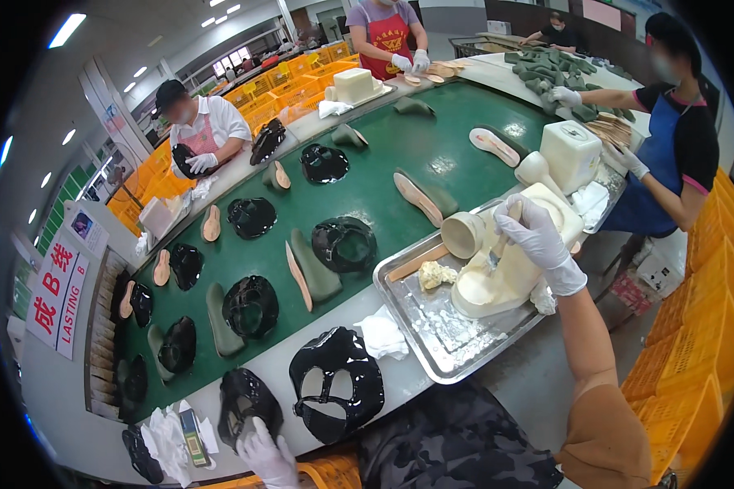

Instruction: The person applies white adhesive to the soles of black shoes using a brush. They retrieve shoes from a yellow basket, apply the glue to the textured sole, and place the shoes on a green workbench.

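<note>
My right hand (540, 244), in a white glove, is closed on a brush (494, 259). The brush's tip dips toward the opening of a cut-open cream plastic jug (483, 287) that lies in a metal tray (442, 371). In another white glove, my left hand (267, 458) grips the near edge of a glossy black shoe upper (249, 399) on the pale table ledge. Its fingertips are partly hidden against the upper. Just right of that lies a second black shoe upper (367, 391) with cut-out openings and a strap.
A green conveyor belt (432, 106) carries black uppers, green shoe lasts (314, 277) and tan insoles (408, 196). White cloths (383, 334) and a phone-like object (194, 436) lie on the ledge. Yellow crates (685, 383) stand at right. Several co-workers stand around the belt.
</note>
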`<action>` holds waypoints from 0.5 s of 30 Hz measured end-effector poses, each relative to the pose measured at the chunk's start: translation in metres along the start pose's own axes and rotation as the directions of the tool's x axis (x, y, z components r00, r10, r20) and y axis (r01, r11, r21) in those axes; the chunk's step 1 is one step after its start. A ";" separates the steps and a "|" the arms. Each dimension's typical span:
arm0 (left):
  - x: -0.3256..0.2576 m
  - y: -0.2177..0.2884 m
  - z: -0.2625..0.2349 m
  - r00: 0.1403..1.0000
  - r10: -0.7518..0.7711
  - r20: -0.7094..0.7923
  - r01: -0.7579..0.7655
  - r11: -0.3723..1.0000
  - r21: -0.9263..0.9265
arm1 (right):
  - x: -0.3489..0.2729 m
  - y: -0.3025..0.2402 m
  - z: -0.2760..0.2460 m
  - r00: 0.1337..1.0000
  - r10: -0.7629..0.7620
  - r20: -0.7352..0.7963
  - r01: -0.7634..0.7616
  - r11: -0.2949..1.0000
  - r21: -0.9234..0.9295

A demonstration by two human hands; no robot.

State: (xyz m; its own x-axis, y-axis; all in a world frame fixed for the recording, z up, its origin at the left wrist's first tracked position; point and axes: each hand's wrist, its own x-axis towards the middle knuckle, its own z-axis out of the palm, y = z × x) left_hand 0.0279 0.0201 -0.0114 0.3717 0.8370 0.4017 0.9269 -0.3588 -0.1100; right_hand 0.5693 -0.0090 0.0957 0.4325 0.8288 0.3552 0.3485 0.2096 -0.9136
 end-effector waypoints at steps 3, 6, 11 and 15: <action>0.011 -0.032 0.000 0.999 0.047 -0.001 -0.047 0.999 -0.002 | 0.000 0.005 -0.001 1.000 -0.003 -0.015 0.003 0.999 -0.045; 0.016 -0.037 -0.013 0.998 -0.051 0.037 0.050 0.998 0.030 | 0.000 0.012 0.000 0.997 -0.057 -0.046 0.052 0.993 -0.110; 0.045 0.012 -0.051 0.997 0.041 -0.069 -0.065 0.912 -0.404 | 0.004 0.015 0.001 0.997 -0.021 -0.077 0.005 0.980 -0.198; 0.079 0.065 -0.061 0.911 0.397 0.113 -0.324 0.857 -0.402 | 0.005 0.014 -0.001 0.998 -0.036 -0.053 0.024 0.977 -0.212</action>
State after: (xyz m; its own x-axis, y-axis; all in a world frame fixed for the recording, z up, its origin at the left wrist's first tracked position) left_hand 0.1148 0.0375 0.0683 0.7127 0.6664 0.2192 0.6526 -0.7444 0.1412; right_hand 0.5771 -0.0021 0.0847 0.4634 0.7919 0.3977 0.5270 0.1146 -0.8421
